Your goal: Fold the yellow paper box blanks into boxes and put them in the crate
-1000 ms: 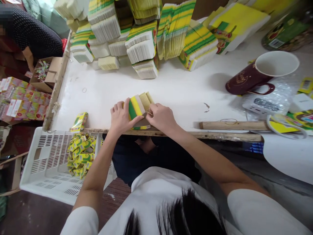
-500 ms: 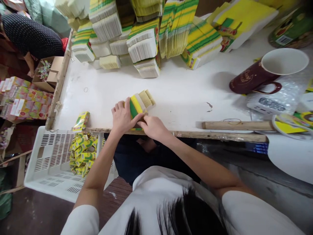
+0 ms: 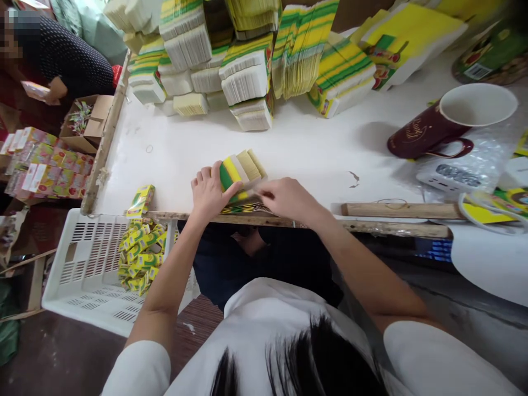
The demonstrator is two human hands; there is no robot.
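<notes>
A stack of flat printed cartons [image 3: 234,171], yellow, green and white with cream flaps, lies on the white table near its front edge. My left hand [image 3: 209,190] grips the stack from the left, thumb across its near side and fingers behind. At the right near corner is my right hand [image 3: 289,201], its fingers curled into a pinch. Something pale and blurred shows at those fingertips; I cannot make out what it is. The layered carton edges show below the stack, between the hands.
Tall piles of flat cartons [image 3: 243,77] line the back. A maroon mug [image 3: 429,124] and a wooden strip [image 3: 404,211] are at right. One small folded box [image 3: 141,201] sits at the left edge, above a white crate [image 3: 93,258] of similar boxes. Another person [image 3: 74,52] is at far left.
My right hand has moved right, away from my left thumb, uncovering the stack's near edge. My left hand keeps its hold. The other person's hand has risen with a pale pink item.
</notes>
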